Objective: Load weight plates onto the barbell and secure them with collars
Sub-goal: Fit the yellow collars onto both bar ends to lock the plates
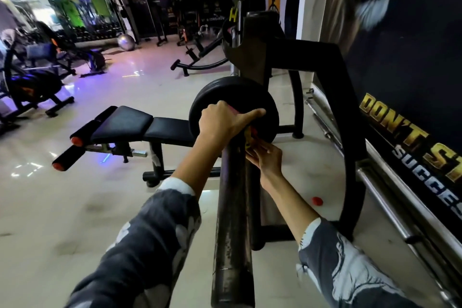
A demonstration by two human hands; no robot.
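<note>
The dark barbell sleeve runs from the bottom centre up toward a black weight plate seated on it. Against the plate's face sits a red and yellow collar, mostly hidden by my hands. My left hand wraps over the collar from above, index finger stretched along the plate. My right hand holds the collar's lower side with its fingertips. A second plate shows on the far end of the bar, by the rack upright.
The black rack frame curves around the bar on the right, next to a wall banner and steel rails. A black bench stands to the left. A small red cap lies on the floor. Gym machines stand far left.
</note>
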